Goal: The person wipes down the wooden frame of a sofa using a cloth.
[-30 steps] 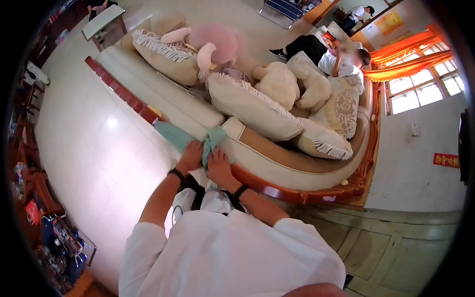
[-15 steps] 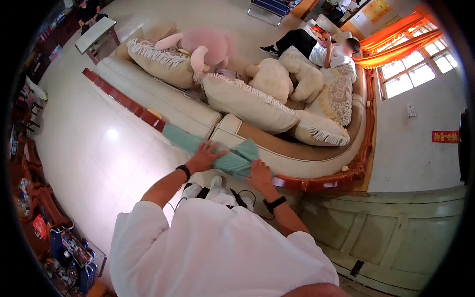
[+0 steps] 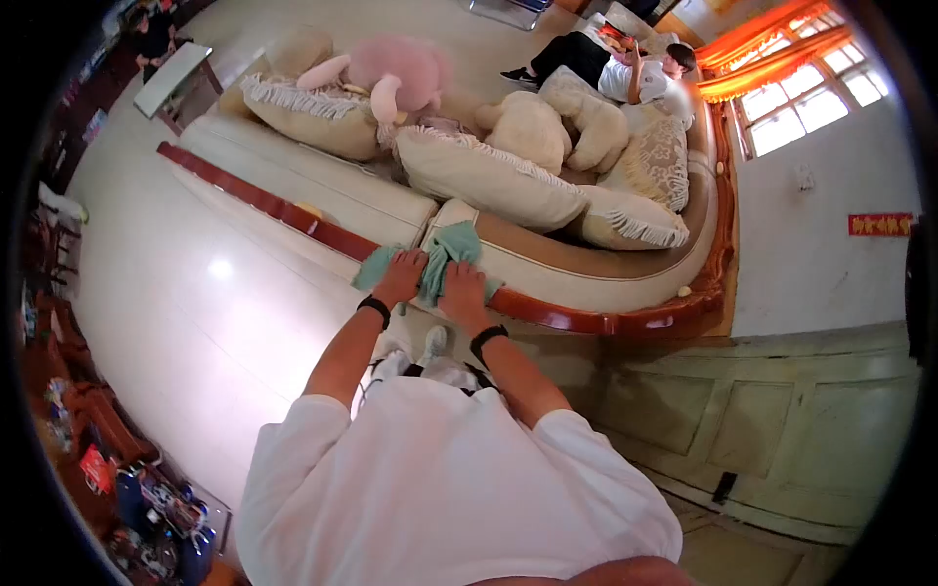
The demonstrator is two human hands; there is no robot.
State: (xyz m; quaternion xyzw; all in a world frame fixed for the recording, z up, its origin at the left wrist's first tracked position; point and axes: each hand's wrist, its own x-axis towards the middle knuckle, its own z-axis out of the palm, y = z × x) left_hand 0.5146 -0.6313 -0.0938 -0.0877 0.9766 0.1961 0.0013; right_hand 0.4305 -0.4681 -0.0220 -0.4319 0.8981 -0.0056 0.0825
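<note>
A green cloth (image 3: 453,242) lies bunched over the red-brown wooden rail (image 3: 337,234) along the back of a cream sofa (image 3: 293,181). My left hand (image 3: 402,276) grips the cloth's left part, its fingers curled over the rail. Close beside it, my right hand (image 3: 463,293) has its fingers bent on the cloth's right part. Folds of cloth stand up between the two hands and spill onto the sofa top. Each wrist wears a black band.
Fringed cushions (image 3: 489,181), a pink plush toy (image 3: 401,73) and cream plush toys (image 3: 528,132) fill the sofa. One person (image 3: 625,73) reclines at its far end; another (image 3: 154,41) sits by a small table (image 3: 174,80). A panelled green door (image 3: 752,420) is at right.
The cloth, spread along the rail before, is now gathered into a bunch. My hands have come closer together, the right one moving left. The view has shifted slightly.
</note>
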